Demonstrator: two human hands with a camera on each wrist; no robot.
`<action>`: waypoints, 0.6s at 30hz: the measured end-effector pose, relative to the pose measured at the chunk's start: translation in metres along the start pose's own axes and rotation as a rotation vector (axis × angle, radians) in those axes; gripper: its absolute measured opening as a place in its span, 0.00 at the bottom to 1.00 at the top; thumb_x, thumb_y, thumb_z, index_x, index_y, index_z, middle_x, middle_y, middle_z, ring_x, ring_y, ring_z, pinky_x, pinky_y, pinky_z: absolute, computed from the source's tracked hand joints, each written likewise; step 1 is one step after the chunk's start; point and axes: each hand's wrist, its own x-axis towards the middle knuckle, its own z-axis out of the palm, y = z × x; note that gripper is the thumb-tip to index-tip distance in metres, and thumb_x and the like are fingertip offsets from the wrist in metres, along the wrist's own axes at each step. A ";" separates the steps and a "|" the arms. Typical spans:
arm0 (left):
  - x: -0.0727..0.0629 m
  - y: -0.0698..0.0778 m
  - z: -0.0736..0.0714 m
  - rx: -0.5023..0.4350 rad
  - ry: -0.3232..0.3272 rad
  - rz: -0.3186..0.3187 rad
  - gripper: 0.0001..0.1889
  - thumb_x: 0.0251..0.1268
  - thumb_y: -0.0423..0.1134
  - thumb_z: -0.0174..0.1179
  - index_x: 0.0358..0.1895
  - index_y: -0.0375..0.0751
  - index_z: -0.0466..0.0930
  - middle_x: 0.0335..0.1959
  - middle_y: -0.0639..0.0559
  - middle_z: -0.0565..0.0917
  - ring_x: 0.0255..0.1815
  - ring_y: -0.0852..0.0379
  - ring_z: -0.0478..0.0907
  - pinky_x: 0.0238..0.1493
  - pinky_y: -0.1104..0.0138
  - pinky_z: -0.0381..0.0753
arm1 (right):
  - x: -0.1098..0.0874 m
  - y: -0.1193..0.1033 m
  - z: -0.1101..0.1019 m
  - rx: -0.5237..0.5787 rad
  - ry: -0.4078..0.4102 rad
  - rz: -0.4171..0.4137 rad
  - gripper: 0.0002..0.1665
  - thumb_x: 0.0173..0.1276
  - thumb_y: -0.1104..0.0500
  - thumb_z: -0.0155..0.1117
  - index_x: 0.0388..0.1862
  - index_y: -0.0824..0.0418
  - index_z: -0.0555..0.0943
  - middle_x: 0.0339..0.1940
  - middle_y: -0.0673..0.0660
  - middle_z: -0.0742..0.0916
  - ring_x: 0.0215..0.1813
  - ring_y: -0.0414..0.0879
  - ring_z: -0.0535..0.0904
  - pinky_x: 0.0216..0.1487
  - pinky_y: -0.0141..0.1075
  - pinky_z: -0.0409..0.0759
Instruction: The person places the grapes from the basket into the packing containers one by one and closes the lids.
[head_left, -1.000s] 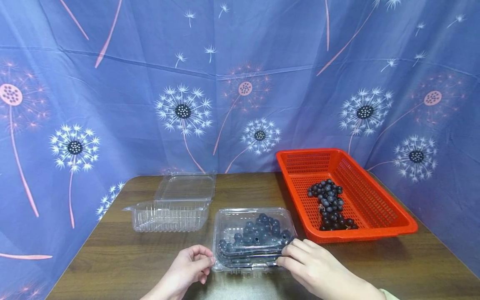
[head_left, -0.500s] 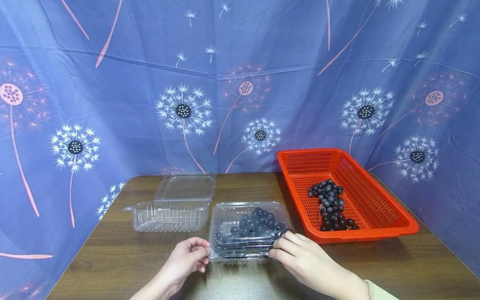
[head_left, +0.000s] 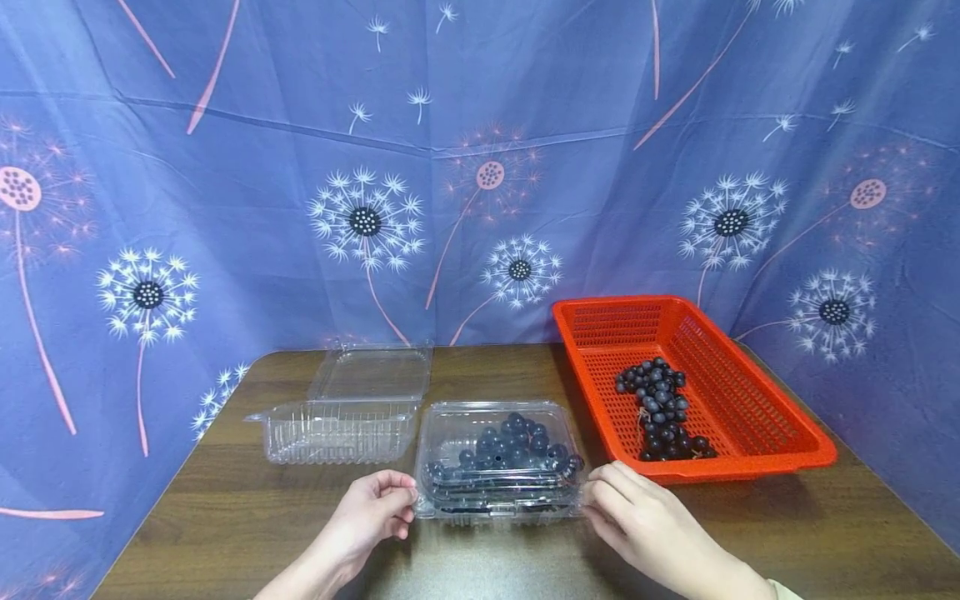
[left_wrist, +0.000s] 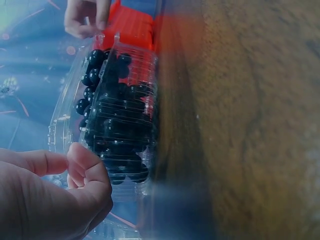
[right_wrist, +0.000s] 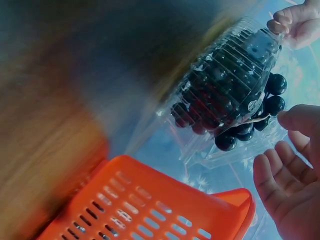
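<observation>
A clear plastic clamshell container (head_left: 498,506) stands near the middle of the table, its lid folded over a bunch of dark grapes (head_left: 517,442). Both wrist views reveal a gap between lid and base, with grapes (left_wrist: 92,75) bulging in it. My left hand (head_left: 371,512) pinches the container's front left corner between thumb and forefinger. At the front right corner is my right hand (head_left: 645,517); in the right wrist view its thumb and fingers are spread apart, close beside the lid edge. Whether they touch the plastic is hard to tell.
A second clear clamshell (head_left: 341,433), lid raised, stands behind and left. At the right sits a red plastic basket (head_left: 757,400) holding more dark grapes (head_left: 660,408). The wooden table (head_left: 217,517) backs onto a blue dandelion-patterned cloth (head_left: 600,208).
The grape-filled container has shifted away from me and slightly left, with the left hand following. My right hand has moved off its front edge to the right corner.
</observation>
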 end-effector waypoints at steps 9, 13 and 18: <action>-0.001 0.008 0.000 -0.027 0.019 0.011 0.11 0.59 0.31 0.55 0.44 0.29 0.69 0.27 0.53 0.74 0.25 0.62 0.72 0.24 0.73 0.74 | -0.014 -0.002 0.000 -0.080 -0.012 0.087 0.18 0.73 0.53 0.42 0.29 0.55 0.77 0.31 0.45 0.77 0.34 0.38 0.74 0.33 0.28 0.75; -0.002 0.011 0.000 -0.046 0.028 0.016 0.10 0.60 0.30 0.53 0.44 0.29 0.69 0.28 0.53 0.74 0.25 0.63 0.72 0.25 0.73 0.74 | -0.017 -0.002 0.001 -0.108 -0.023 0.098 0.20 0.75 0.52 0.41 0.31 0.55 0.79 0.33 0.46 0.79 0.36 0.40 0.77 0.34 0.30 0.76; -0.004 0.017 0.000 -0.077 0.010 0.025 0.11 0.62 0.31 0.52 0.45 0.28 0.69 0.30 0.53 0.73 0.26 0.63 0.72 0.26 0.73 0.74 | -0.022 -0.002 0.002 -0.141 -0.087 0.111 0.23 0.76 0.51 0.38 0.38 0.58 0.82 0.37 0.50 0.82 0.40 0.43 0.79 0.39 0.34 0.79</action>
